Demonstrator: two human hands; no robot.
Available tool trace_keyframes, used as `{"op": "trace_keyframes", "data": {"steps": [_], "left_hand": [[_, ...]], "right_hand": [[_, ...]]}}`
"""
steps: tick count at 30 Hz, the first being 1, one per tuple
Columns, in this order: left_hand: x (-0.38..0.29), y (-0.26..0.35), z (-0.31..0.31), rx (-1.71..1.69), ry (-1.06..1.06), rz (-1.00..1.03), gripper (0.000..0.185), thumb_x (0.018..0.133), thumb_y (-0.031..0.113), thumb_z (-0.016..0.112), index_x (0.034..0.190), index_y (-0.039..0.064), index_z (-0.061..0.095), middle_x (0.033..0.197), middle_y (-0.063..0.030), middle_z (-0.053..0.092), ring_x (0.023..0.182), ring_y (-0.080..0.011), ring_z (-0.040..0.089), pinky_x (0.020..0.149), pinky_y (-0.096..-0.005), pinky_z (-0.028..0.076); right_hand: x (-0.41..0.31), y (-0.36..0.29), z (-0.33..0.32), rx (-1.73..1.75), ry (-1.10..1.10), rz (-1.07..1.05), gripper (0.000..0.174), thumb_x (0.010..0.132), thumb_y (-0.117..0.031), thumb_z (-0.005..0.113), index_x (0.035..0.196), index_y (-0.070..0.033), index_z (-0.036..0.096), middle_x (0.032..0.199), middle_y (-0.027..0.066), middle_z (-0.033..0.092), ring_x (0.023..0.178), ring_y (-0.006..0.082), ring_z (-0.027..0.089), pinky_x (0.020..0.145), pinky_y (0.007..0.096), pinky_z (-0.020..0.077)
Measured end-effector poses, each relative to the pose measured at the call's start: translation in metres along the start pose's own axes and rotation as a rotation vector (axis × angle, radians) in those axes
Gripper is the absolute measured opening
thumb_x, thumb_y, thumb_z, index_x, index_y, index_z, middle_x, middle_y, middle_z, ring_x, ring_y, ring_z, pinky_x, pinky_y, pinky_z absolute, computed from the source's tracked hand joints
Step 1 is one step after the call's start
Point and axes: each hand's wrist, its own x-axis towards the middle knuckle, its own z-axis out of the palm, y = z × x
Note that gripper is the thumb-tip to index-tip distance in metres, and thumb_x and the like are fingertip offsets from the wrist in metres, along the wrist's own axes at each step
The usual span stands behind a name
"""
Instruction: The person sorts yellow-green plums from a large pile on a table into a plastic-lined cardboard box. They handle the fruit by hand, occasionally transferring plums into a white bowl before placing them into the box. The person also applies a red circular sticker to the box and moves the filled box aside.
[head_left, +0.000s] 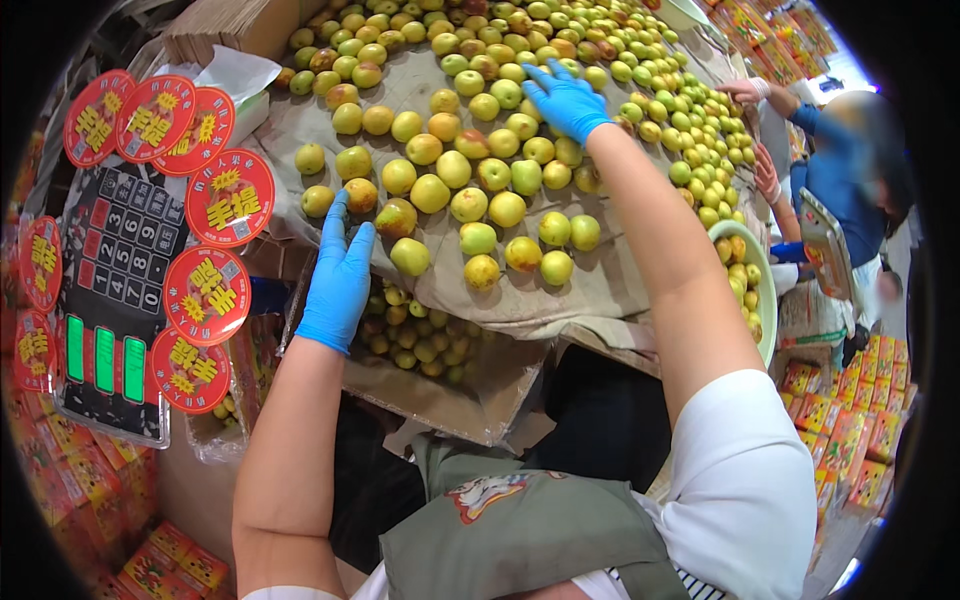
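Observation:
Many green and reddish-brown jujube fruits (454, 169) lie loose on a cloth-covered table (600, 281). At the table's near left edge is my left hand (337, 277) in a blue glove, fingers extended and a little apart, its fingertips beside a browned fruit (361, 195). Farther off, my right hand (566, 101), also in a blue glove, lies palm down over fruit with its fingers spread; what is under the palm is hidden. Below the table's near edge, a cardboard box (480, 405) lined with clear plastic holds more of the fruit.
A digital scale display (120, 277) with round red stickers (229, 196) stands at left. Stacked cardboard (225, 30) lies at far left. A pale green basin (766, 300) of fruit sits at right, near a co-worker (847, 172). Printed cartons (847, 435) are piled at lower right.

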Motion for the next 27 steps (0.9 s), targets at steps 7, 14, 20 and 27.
{"op": "trace_keyframes", "data": {"steps": [7,14,20,27], "left_hand": [[0.015,-0.017,0.001,0.090,0.021,0.136,0.062,0.098,0.017,0.051,0.154,0.010,0.026,0.150,-0.0163,0.037,0.135,-0.0235,0.038,0.112,-0.0347,0.031],[0.023,-0.025,0.003,0.156,-0.007,0.109,0.067,0.094,0.015,0.055,0.154,0.011,0.025,0.149,-0.0231,0.034,0.133,-0.0320,0.041,0.112,-0.0387,0.034],[0.020,-0.025,-0.005,0.266,0.008,0.113,0.067,0.093,0.016,0.055,0.154,0.013,0.026,0.146,-0.0243,0.036,0.128,-0.0326,0.045,0.109,-0.0405,0.037],[0.023,-0.026,-0.004,0.177,-0.039,0.144,0.059,0.094,0.016,0.055,0.150,0.015,0.037,0.136,-0.0213,0.049,0.121,-0.0292,0.052,0.104,-0.0369,0.041]], "right_hand": [[-0.100,-0.091,-0.014,0.043,0.001,-0.149,0.063,0.094,-0.058,0.040,0.152,-0.035,0.030,0.157,0.0064,0.032,0.141,0.0347,0.032,0.115,0.0620,0.0160],[-0.148,-0.104,-0.010,0.066,0.101,-0.355,0.053,0.096,-0.045,0.047,0.144,-0.022,0.047,0.153,0.0116,0.036,0.135,0.0365,0.039,0.114,0.0489,0.0279],[-0.149,-0.036,-0.036,0.556,0.141,-0.272,0.041,0.098,-0.029,0.049,0.137,-0.020,0.054,0.144,0.0152,0.047,0.127,0.0346,0.050,0.106,0.0414,0.0414],[-0.154,-0.019,0.009,0.432,0.109,-0.086,0.054,0.098,-0.042,0.043,0.149,-0.024,0.038,0.151,0.0208,0.036,0.134,0.0387,0.042,0.110,0.0460,0.0370]]}}
